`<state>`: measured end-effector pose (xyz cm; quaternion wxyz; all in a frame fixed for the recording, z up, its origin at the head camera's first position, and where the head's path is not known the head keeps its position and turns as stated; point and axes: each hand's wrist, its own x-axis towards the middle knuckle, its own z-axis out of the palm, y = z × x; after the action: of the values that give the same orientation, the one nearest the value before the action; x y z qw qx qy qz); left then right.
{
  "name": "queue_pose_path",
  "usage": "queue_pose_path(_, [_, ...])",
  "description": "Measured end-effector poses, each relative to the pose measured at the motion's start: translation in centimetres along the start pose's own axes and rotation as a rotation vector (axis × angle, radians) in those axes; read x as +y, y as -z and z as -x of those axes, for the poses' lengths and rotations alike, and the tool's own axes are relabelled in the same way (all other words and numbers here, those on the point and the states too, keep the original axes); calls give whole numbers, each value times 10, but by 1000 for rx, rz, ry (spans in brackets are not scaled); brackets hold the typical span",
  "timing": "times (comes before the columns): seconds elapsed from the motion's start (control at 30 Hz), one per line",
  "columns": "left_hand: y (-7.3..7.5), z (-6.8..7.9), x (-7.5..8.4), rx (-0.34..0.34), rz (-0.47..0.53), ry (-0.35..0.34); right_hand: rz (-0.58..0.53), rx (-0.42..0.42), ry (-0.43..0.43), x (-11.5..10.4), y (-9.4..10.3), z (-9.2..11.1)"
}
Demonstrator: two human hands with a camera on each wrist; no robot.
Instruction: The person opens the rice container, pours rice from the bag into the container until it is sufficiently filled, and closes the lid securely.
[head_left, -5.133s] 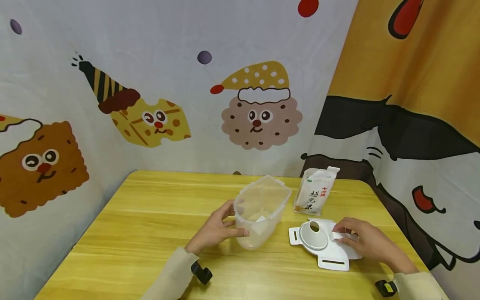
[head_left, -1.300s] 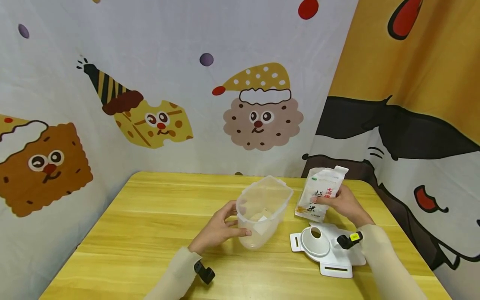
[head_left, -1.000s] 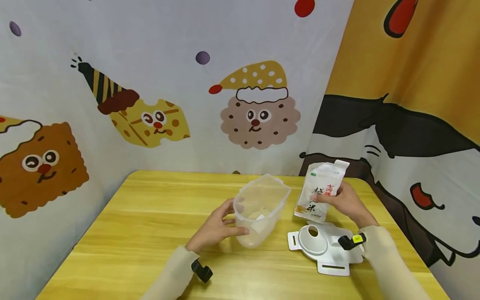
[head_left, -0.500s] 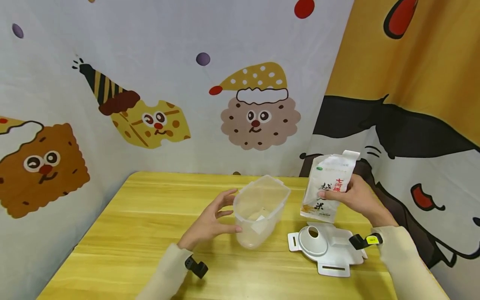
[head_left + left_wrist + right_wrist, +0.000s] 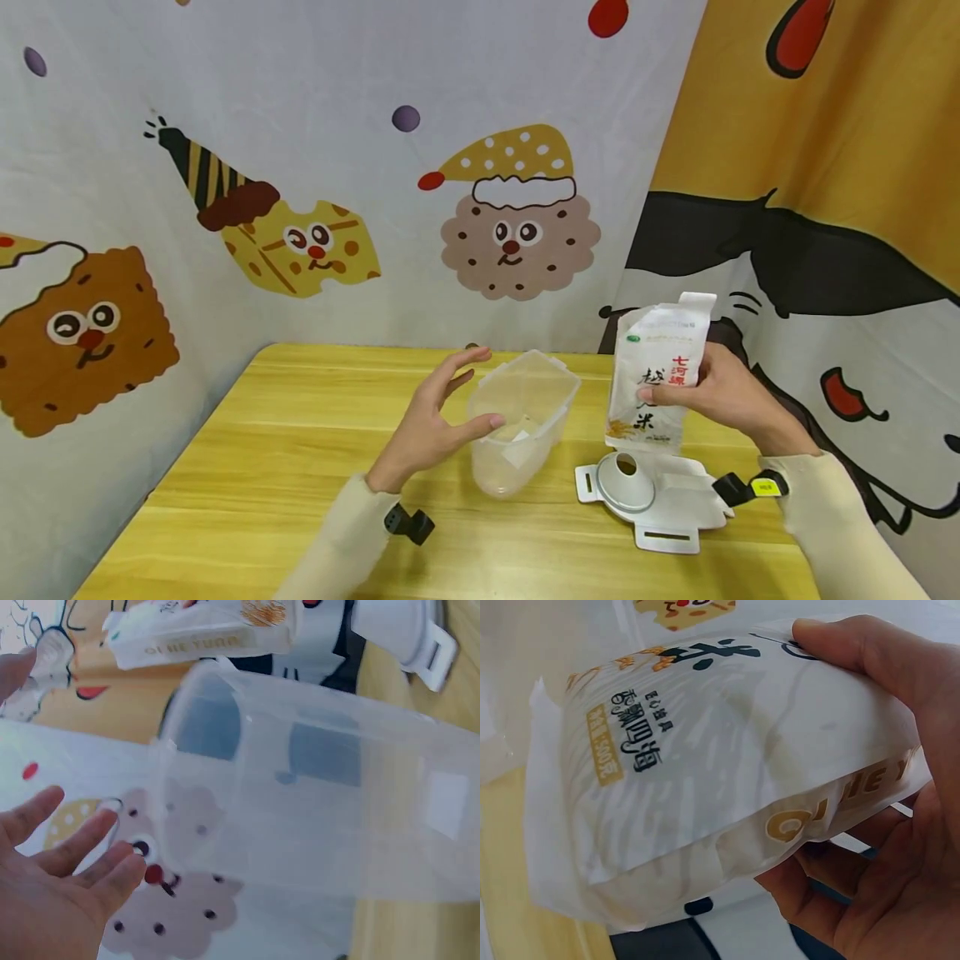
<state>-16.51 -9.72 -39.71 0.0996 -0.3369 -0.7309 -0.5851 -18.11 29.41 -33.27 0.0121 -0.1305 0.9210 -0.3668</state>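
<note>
My right hand (image 5: 738, 396) grips a white paper bag of rice (image 5: 656, 354), thumb on its printed front. The bag is upright and raised, over the back of a white plastic lid (image 5: 678, 500) with side tabs and a round spout. In the right wrist view my fingers curl under the bag (image 5: 705, 772). A translucent plastic container (image 5: 521, 454) with its top uncovered stands on the table. My left hand (image 5: 427, 421) is spread beside its rim, and in the left wrist view the fingers (image 5: 79, 844) are apart from the container (image 5: 300, 780).
The wooden table (image 5: 300, 450) reaches back to a cartoon-printed cloth (image 5: 337, 150). A yellow printed curtain (image 5: 885, 150) hangs at the right. A small white label (image 5: 517, 450) shows through the container's wall.
My right hand went from the lid to the rice bag and lifted it off the table. My left hand let go of the container and rose beside its rim; the container stayed put.
</note>
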Motion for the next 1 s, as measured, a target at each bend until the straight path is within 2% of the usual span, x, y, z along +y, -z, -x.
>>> queue_pose_path(0.13, [-8,-10,12,-25,64,-71,1,-16,31,-9,5,2])
queue_pose_path(0.23, [-16,-17,19,-59,129,-94,2,-27,41,-14,10,2])
queue_pose_path(0.4, [-31,-25,26,-123,293,-58,23,-33,56,-20,18,3])
queue_pose_path(0.57, [-48,-34,34,-170,495,44,55,-48,50,-28,25,3])
queue_pose_path(0.77, [-70,-42,41,-186,684,251,54,-105,-1,-36,34,4])
queue_pose_path(0.9, [-86,-46,43,-172,798,382,71,-136,-10,-38,37,4])
queue_pose_path(1.0, [-98,-47,42,-138,830,463,95,-150,-15,-41,39,2])
